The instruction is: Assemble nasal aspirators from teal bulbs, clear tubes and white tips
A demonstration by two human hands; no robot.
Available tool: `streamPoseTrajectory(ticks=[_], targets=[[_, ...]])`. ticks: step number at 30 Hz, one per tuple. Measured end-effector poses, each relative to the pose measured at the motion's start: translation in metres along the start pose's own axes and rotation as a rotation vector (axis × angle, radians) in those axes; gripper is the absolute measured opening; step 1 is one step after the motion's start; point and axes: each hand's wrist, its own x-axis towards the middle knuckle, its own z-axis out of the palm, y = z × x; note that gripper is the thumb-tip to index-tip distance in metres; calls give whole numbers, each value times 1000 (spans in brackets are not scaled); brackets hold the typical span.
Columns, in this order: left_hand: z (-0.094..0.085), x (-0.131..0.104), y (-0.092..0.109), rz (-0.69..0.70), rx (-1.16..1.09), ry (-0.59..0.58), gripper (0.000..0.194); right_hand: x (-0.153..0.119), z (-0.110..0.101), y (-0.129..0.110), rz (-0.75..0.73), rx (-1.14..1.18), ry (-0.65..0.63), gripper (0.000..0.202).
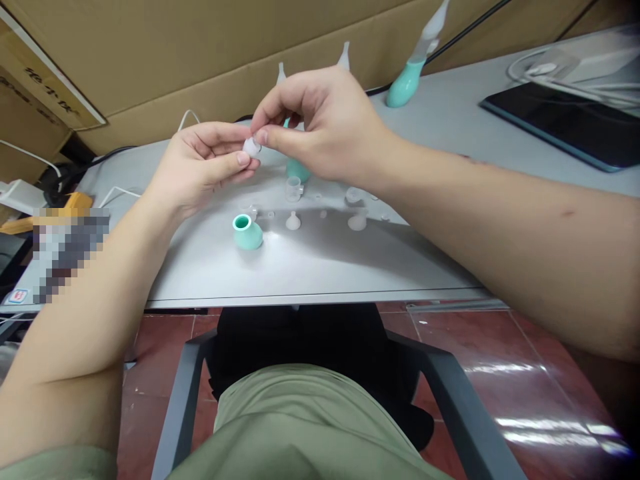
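Between the thumb and fingers of my left hand (pixel 200 157) is a small whitish translucent part (pixel 251 147). My right hand (pixel 320 123) pinches at the upper edge of that same part, thumb and forefinger pressed together. Below my hands, a teal bulb (pixel 248 233) stands on the table with its round opening up. A clear cup-like piece (pixel 294 189) and a white funnel-shaped piece (pixel 293 221) are to its right. Farther right lie another clear piece (pixel 355 195) and a white rounded piece (pixel 357 221). Behind my right hand, another teal bulb (pixel 298 170) is partly hidden.
An assembled teal bulb with a white tip (pixel 406 83) stands at the back right. A dark tablet (pixel 565 123) lies at the right, near white cables and a white box (pixel 595 59). Cardboard (pixel 200 53) rises behind the table (pixel 310 273). An orange object (pixel 75 202) is at the left.
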Motion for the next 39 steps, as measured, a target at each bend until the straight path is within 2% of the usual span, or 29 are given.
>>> streamPoseTrajectory(ticks=[6, 14, 17, 20, 24, 27, 33, 39], targets=[[1, -1, 1, -18, -98, -16, 46, -5, 0, 3, -21, 25, 9, 25], [0, -2, -2, 5, -46, -37, 63, 0, 3, 4, 16, 162, 28, 32], [1, -2, -3, 30, -49, -19, 50, 1, 4, 2, 47, 223, 40, 37], [3, 2, -13, 88, -114, -10, 38, 1, 1, -1, 90, 299, 13, 40], [6, 18, -37, 165, -346, 4, 51, 1, -6, -3, 95, 383, -10, 42], [8, 25, -45, 163, -431, 18, 54, 2, -7, -5, 95, 400, -13, 46], [8, 18, -41, 211, -415, -5, 54, 2, -7, -8, 198, 392, -61, 46], [5, 24, -56, 277, -356, 6, 69, 2, -14, -17, 231, 307, -114, 46]])
